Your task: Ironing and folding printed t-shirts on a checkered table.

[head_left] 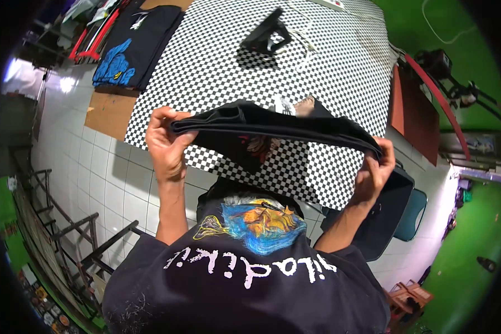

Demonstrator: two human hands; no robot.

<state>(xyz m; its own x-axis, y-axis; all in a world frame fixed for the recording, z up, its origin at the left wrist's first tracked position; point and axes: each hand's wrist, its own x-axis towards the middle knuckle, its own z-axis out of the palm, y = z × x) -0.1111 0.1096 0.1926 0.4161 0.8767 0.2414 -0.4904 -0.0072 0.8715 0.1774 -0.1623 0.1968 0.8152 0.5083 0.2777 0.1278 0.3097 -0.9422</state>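
Note:
A folded black T-shirt (286,132) is stretched between my two hands above the near part of the table. My left hand (167,146) pinches its left end, thumb below and fingers on top. The right end is gripped by my right hand (377,167), with the fingers curled around the layered edge. Below and behind the held cloth, more dark fabric with a reddish-brown print (257,146) shows. I cannot tell whether that is part of the same shirt or a separate one on the table.
A black-and-white checkered table (206,61) lies ahead. Standing on it is a black stand-like device (267,33) with a cable; a white power strip (331,4) sits at the far edge. Folded black shirts (131,50) are at the far left. A dark chair (392,211) stands close on my right.

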